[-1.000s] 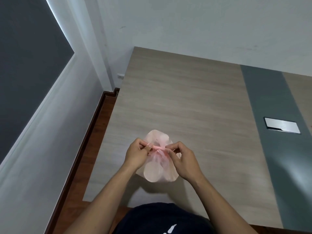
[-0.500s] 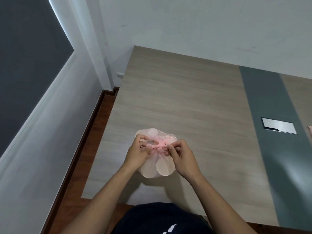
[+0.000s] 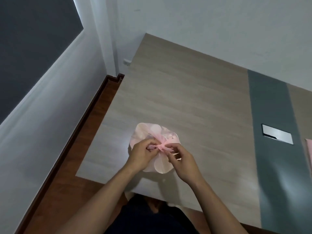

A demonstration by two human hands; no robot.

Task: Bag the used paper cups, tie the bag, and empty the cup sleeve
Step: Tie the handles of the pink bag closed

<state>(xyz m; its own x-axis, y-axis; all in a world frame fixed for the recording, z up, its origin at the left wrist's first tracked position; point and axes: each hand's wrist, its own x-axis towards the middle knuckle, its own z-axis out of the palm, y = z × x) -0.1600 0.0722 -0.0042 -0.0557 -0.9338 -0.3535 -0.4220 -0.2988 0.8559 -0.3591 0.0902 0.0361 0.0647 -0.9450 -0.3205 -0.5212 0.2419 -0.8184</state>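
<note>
A thin pink plastic bag stands on the wooden table near its front left corner. Round cup shapes show through its film. The bag's top is gathered into twisted pink ends in the middle. My left hand pinches the left end of that twist. On the other side my right hand pinches the right end. Both hands sit on top of the bag and hide its middle. No loose cups and no cup sleeve are clearly in view.
A grey strip runs down the table at the right, with a metal cover plate set in it. A pink edge of something shows at the far right border. A white wall and brown floor lie left of the table.
My hands have stayed on the bag's gathered top and kept working the twisted ends. More of the bag's far side now shows beyond my fingers. The camera view has shifted slightly.
</note>
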